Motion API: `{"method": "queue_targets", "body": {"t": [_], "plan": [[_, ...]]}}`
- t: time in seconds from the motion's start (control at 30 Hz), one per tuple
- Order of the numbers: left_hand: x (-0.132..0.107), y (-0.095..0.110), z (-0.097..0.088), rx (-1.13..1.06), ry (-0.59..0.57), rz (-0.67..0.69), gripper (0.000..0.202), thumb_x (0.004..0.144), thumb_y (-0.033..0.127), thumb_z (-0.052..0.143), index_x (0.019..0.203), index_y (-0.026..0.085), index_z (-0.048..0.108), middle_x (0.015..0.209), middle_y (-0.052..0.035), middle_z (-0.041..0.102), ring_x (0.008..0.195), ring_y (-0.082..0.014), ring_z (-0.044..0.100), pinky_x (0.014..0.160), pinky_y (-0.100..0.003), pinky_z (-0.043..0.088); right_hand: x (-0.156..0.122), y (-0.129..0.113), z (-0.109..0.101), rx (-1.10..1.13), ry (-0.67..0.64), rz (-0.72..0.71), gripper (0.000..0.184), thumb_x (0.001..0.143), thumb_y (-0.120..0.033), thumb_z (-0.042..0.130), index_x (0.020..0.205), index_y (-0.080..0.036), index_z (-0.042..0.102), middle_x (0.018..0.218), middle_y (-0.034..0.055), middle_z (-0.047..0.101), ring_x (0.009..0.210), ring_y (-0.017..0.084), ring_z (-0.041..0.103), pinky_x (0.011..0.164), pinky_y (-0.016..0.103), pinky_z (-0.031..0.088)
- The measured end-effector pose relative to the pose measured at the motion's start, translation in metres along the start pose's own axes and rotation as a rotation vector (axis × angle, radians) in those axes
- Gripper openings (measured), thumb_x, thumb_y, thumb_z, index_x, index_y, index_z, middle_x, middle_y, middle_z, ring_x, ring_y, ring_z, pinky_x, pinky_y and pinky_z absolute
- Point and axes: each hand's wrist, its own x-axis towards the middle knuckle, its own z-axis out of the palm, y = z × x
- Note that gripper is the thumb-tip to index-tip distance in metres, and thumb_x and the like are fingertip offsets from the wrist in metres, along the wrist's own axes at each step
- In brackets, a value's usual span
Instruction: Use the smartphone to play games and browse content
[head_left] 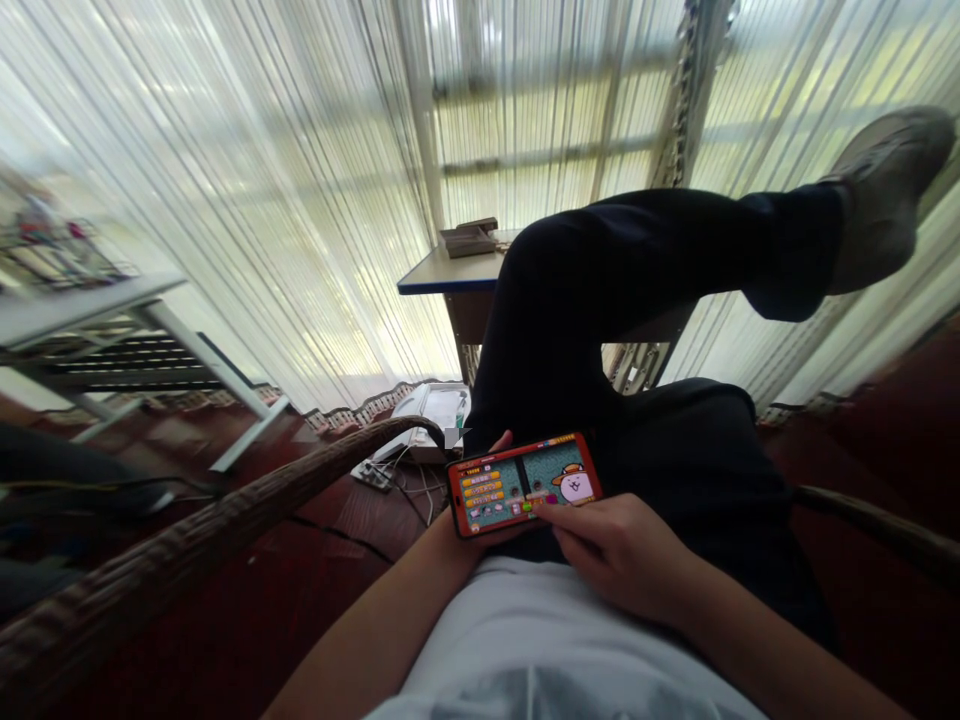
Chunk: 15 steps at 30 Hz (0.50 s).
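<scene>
The phone [487,480] lies sideways, screen up, just above the lap, in the fingers of the left hand [491,539], which are wrapped round from behind; most of them are hidden, with one tip showing over its far edge. The right hand [626,545] grips nothing: its index finger is stretched out over the screen's near edge, the rest loosely curled, and I cannot tell whether the tip is pressing or just above. For clean taps, the left fingers should keep the phone firm and level while the right index touches lightly and lifts, without covering the picture. Left of the fingers runs the chair arm [300,483]; beyond them stands a worktop [431,275].
</scene>
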Motion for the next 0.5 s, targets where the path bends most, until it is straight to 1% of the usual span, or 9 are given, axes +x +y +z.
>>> {"method": "queue_targets", "body": {"t": [0.07, 0.13, 0.17, 0.23, 0.3, 0.37, 0.43, 0.5], "plan": [[-0.002, -0.004, 0.001, -0.012, -0.016, 0.062, 0.052, 0.08, 0.019, 0.052, 0.131, 0.028, 0.04, 0.112, -0.0002, 0.058, 0.105, -0.0169, 0.054, 0.093, -0.033, 0.041, 0.0, 0.001, 0.002, -0.015, -0.024, 0.035, 0.035, 0.086, -0.024, 0.04, 0.117, -0.023, 0.057, 0.087, 0.0022, 0.066, 0.066, 0.009, 0.06, 0.06, 0.018, 0.04], [-0.004, -0.007, 0.004, -0.024, -0.042, 0.13, 0.061, 0.075, 0.008, 0.053, 0.13, 0.032, 0.039, 0.112, 0.0039, 0.059, 0.104, -0.0139, 0.054, 0.09, -0.028, 0.043, -0.001, 0.002, 0.003, -0.013, -0.035, 0.052, 0.037, 0.086, -0.025, 0.04, 0.121, -0.024, 0.055, 0.089, 0.0022, 0.066, 0.068, 0.009, 0.06, 0.061, 0.018, 0.041], [-0.004, -0.007, 0.005, -0.031, -0.056, 0.154, 0.063, 0.074, 0.006, 0.054, 0.129, 0.034, 0.041, 0.112, 0.0055, 0.059, 0.104, -0.0127, 0.054, 0.089, -0.026, 0.043, -0.001, 0.002, 0.003, -0.008, -0.037, 0.053, 0.038, 0.086, -0.025, 0.04, 0.121, -0.024, 0.054, 0.089, 0.0021, 0.066, 0.068, 0.009, 0.06, 0.061, 0.018, 0.041], [-0.004, -0.005, 0.008, -0.043, -0.079, 0.153, 0.06, 0.074, 0.005, 0.053, 0.126, 0.034, 0.044, 0.112, 0.0067, 0.058, 0.104, -0.0115, 0.054, 0.088, -0.024, 0.043, -0.001, 0.002, 0.002, 0.001, -0.034, 0.047, 0.038, 0.086, -0.024, 0.041, 0.122, -0.023, 0.054, 0.088, 0.0021, 0.066, 0.065, 0.009, 0.059, 0.059, 0.018, 0.04], [-0.002, -0.002, 0.008, -0.054, -0.072, 0.09, 0.05, 0.078, 0.011, 0.051, 0.124, 0.03, 0.047, 0.111, 0.0043, 0.059, 0.103, -0.0122, 0.054, 0.09, -0.025, 0.042, -0.001, 0.001, 0.0, 0.012, -0.01, 0.025, 0.038, 0.085, -0.023, 0.041, 0.12, -0.022, 0.055, 0.086, 0.0022, 0.066, 0.061, 0.008, 0.057, 0.057, 0.018, 0.038], [0.0, 0.002, 0.006, -0.059, -0.035, -0.003, 0.04, 0.083, 0.025, 0.049, 0.123, 0.02, 0.05, 0.111, -0.003, 0.059, 0.105, -0.0168, 0.053, 0.093, -0.031, 0.04, -0.001, 0.0, -0.002, 0.033, 0.016, -0.005, 0.035, 0.085, -0.021, 0.042, 0.116, -0.022, 0.058, 0.082, 0.0013, 0.066, 0.058, 0.007, 0.056, 0.056, 0.018, 0.037], [0.002, 0.005, 0.002, -0.055, 0.009, -0.061, 0.047, 0.085, 0.039, 0.046, 0.122, 0.011, 0.05, 0.113, -0.0106, 0.057, 0.11, -0.0224, 0.05, 0.096, -0.038, 0.036, 0.0, 0.0, -0.003, 0.056, 0.027, -0.025, 0.032, 0.084, -0.019, 0.042, 0.109, -0.022, 0.062, 0.08, 0.0003, 0.066, 0.059, 0.006, 0.056, 0.057, 0.017, 0.038], [0.003, 0.006, -0.001, -0.044, 0.03, -0.08, 0.054, 0.085, 0.046, 0.042, 0.122, 0.008, 0.049, 0.115, -0.0137, 0.055, 0.114, -0.0252, 0.047, 0.098, -0.041, 0.033, 0.0, -0.001, -0.004, 0.07, 0.021, -0.033, 0.029, 0.083, -0.019, 0.043, 0.104, -0.022, 0.063, 0.079, -0.0001, 0.066, 0.061, 0.007, 0.057, 0.059, 0.017, 0.039]]}}
